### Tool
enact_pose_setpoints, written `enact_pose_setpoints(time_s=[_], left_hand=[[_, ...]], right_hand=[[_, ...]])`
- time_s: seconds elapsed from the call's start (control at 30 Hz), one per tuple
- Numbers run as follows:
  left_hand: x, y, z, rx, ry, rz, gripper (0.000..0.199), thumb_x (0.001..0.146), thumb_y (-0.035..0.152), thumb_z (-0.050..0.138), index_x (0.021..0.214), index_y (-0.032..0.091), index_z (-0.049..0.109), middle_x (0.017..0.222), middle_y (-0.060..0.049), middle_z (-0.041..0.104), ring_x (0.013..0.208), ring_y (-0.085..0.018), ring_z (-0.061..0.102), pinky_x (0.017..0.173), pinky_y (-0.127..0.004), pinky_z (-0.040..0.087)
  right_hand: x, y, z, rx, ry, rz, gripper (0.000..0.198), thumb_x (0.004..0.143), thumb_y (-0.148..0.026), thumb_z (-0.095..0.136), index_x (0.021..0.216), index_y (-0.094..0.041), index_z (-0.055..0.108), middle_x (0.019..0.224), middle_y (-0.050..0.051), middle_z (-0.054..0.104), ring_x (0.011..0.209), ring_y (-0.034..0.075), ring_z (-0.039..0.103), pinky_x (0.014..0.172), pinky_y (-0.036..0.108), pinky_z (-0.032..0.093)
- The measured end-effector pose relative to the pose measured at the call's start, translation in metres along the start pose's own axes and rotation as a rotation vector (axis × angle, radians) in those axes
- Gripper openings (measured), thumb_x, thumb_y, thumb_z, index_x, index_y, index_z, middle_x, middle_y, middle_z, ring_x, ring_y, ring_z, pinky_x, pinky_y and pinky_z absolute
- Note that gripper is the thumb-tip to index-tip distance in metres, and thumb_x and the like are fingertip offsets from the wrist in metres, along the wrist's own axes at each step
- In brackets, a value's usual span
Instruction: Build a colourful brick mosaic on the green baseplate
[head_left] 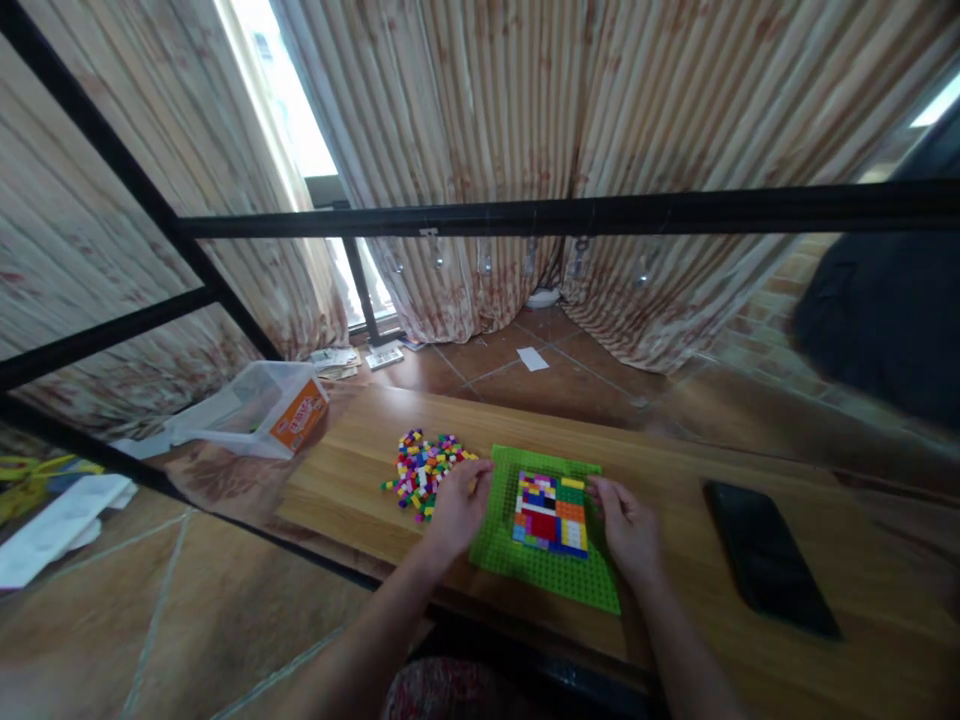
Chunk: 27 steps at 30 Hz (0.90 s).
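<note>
On the pale wooden tabletop (341, 475), between the two hands, lies a bright green, studded plastic baseplate (540, 587), carrying a flat, roughly square panel of multicoloured plastic bricks (544, 525). Taking that panel as the centre of the dial and twelve as straight away from the person, the left hand (457, 508) has its fingers at ten o'clock, by the baseplate's left edge and apart from the panel. They curl with the thumb close to them; whether a brick is pinched there I cannot tell. The right hand (628, 530) has its fingers at two o'clock, bent inward just beside the panel's edge; I cannot tell whether they touch it or grip anything.

The panel's far edge runs from nine toward three, dipping slightly at the right, and its sides run roughly from twelve to six. Panel and baseplate both look about square, so a long axis cannot be told. A red block sits near the panel's middle, with yellow, green and orange bands toward two and three.

Between nine and ten, just beyond the left hand, spreads a loose heap of small multicoloured bricks (427, 472). Past three lies a black rectangular phone (772, 557), its long axis from eleven to five.
</note>
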<state>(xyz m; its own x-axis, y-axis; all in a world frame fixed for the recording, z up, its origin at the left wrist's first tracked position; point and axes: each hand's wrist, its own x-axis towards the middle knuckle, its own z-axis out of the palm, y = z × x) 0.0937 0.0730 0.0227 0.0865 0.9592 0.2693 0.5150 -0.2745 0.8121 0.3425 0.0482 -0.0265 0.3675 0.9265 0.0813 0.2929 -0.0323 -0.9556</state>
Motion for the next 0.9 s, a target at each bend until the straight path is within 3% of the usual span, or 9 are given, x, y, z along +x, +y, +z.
enact_pose_setpoints(time_s=[0.17, 0.27, 0.5, 0.67, 0.9], left_hand=[[-0.006, -0.031, -0.045, 0.194, 0.171, -0.109, 0.023, 0.083, 0.015, 0.050, 0.098, 0.020, 0.067, 0.097, -0.005, 0.070, 0.091, -0.018, 0.063, 0.085, -0.035, 0.051], [0.002, -0.034, -0.054, 0.320, 0.168, -0.084, 0.026, 0.081, 0.011, 0.053, 0.099, 0.020, 0.067, 0.101, -0.006, 0.068, 0.096, -0.020, 0.062, 0.089, -0.038, 0.050], [0.020, -0.017, -0.032, 0.631, -0.021, 0.044, 0.017, 0.083, 0.022, 0.058, 0.095, 0.022, 0.070, 0.112, -0.007, 0.065, 0.106, -0.024, 0.055, 0.097, -0.042, 0.042], [0.025, -0.013, -0.017, 0.824, -0.063, 0.025, 0.015, 0.083, 0.028, 0.058, 0.092, 0.020, 0.068, 0.118, -0.008, 0.062, 0.107, -0.028, 0.052, 0.091, -0.044, 0.041], [0.023, -0.012, -0.013, 0.900, -0.073, 0.044, 0.017, 0.088, 0.023, 0.049, 0.089, 0.017, 0.065, 0.115, -0.010, 0.063, 0.106, -0.028, 0.053, 0.091, -0.044, 0.040]], right_hand=[[-0.001, 0.003, -0.002, -0.058, -0.018, 0.006, 0.051, 0.082, -0.062, 0.051, 0.096, -0.019, 0.072, 0.093, 0.010, 0.074, 0.093, 0.028, 0.067, 0.082, 0.040, 0.050], [-0.002, 0.001, -0.002, -0.077, 0.000, -0.013, 0.047, 0.081, -0.060, 0.054, 0.096, -0.019, 0.072, 0.095, 0.010, 0.074, 0.094, 0.028, 0.067, 0.083, 0.040, 0.050], [-0.001, 0.002, -0.001, -0.135, 0.036, -0.001, 0.043, 0.080, -0.056, 0.056, 0.094, -0.019, 0.073, 0.099, 0.010, 0.074, 0.095, 0.028, 0.067, 0.089, 0.043, 0.049], [-0.001, 0.003, 0.000, -0.127, 0.055, -0.037, 0.041, 0.080, -0.054, 0.057, 0.093, -0.019, 0.073, 0.098, 0.010, 0.074, 0.093, 0.026, 0.067, 0.086, 0.040, 0.051], [-0.003, -0.001, 0.001, -0.107, 0.048, -0.088, 0.038, 0.081, -0.052, 0.056, 0.092, -0.020, 0.073, 0.097, 0.009, 0.074, 0.092, 0.025, 0.067, 0.085, 0.039, 0.052]])
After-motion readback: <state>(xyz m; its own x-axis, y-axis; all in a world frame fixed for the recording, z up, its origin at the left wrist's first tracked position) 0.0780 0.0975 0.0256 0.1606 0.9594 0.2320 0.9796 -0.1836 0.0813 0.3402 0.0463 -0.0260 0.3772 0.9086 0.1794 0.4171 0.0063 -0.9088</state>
